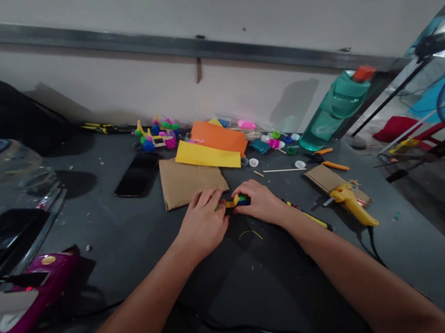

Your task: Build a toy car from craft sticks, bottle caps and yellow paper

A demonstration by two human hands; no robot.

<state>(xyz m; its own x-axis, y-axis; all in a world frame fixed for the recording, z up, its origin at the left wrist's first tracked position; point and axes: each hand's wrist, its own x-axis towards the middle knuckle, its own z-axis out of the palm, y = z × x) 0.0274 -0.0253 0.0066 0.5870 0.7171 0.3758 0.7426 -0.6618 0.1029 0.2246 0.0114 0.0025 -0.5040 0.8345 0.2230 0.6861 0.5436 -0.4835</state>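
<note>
Both of my hands meet over the dark table, closed around a small craft piece (pixel 232 203) with a folded yellow strip and green and dark blue round parts. My left hand (pixel 205 222) pinches its left end, with a bit of green at the fingertips. My right hand (pixel 260 201) grips the right end, by the blue and green parts. The fingers hide much of the piece. Just beyond my left hand lies a brown cardboard sheet (pixel 179 187). A thin yellow sliver (pixel 250 234) rests on the table below my hands.
At right, a yellow glue gun (pixel 352 205) lies on cardboard, near orange-handled pliers (pixel 334 165). A teal bottle (pixel 335 109) stands behind. Yellow paper (pixel 208 155), bottle caps and small craft toys (pixel 159 137) line the back. A phone (pixel 138 175) and a magenta power strip (pixel 32 298) are left.
</note>
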